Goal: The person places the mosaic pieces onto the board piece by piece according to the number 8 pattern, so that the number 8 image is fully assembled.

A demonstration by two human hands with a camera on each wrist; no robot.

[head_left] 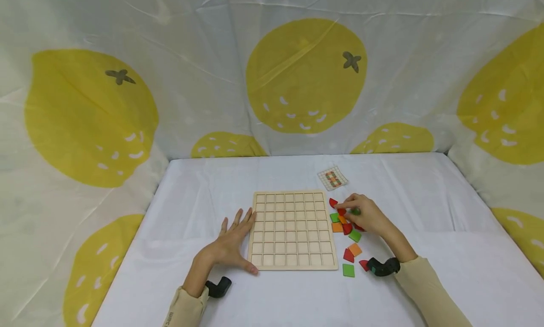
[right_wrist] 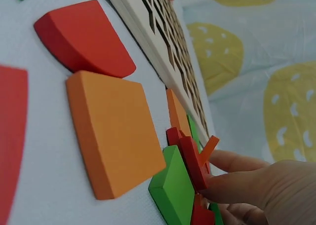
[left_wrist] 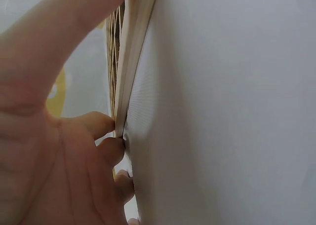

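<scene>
My left hand [head_left: 231, 244] lies spread at the left side of a square wooden grid board [head_left: 293, 230]. Its fingertips touch the board's left edge, and the thumb reaches its lower left corner. To the right of the board, my right hand [head_left: 365, 214] bends over a small pile of flat wooden pieces. Its thumb and forefinger are at a red piece [right_wrist: 193, 163] and a tilted orange piece [right_wrist: 209, 148]; I cannot tell whether they pinch one. A green piece [head_left: 355, 211] shows under the fingers. More of the pile is hidden below this hand.
A patterned grid card [head_left: 333, 178] lies behind the board. Nearer me are a loose orange piece [head_left: 354, 249], a red piece [head_left: 348, 255] and a green square [head_left: 348, 270]. Another red piece [head_left: 363, 265] lies by the right wrist camera [head_left: 382, 266]. Lemon-print cloth [head_left: 306, 76] walls the table.
</scene>
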